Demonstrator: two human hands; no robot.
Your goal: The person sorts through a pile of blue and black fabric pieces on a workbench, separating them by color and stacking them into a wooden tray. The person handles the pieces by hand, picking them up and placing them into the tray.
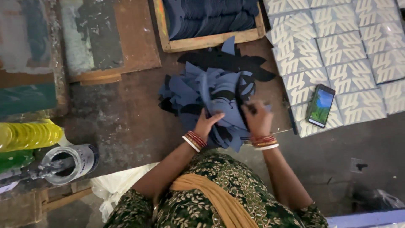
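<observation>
A heap of cut blue fabric pieces [202,90] lies on a worn brown table [122,118], with black cut pieces [228,61] behind it. My left hand [206,123] rests on the near side of the heap, fingers pressed on a blue piece. My right hand [258,118] pinches a blue piece at the heap's right edge. Both wrists wear red and white bangles.
A wooden tray [211,41] of dark blue pieces stands at the back. Sheets of white patterned pieces [346,50] cover the right side, with a phone [320,105] on them. An open tin can [69,162] and a yellow bottle [27,135] sit at left.
</observation>
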